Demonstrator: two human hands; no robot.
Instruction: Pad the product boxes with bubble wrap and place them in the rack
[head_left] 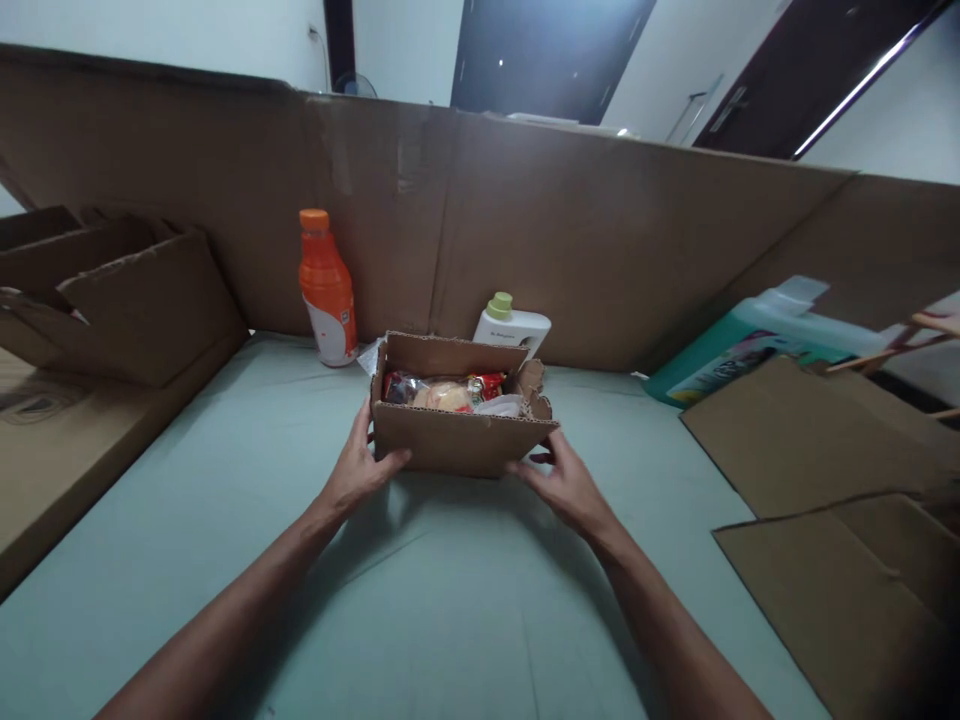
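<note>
Small open brown cardboard box (465,440) of wrapped snacks sits mid-surface on the pale green surface (420,600), left hand (358,468) and right hand (564,485) clasping its near corners, with an orange plastic bottle (327,290) and a white green-capped bottle (512,325) just behind, before a tall cardboard wall (525,230).
</note>
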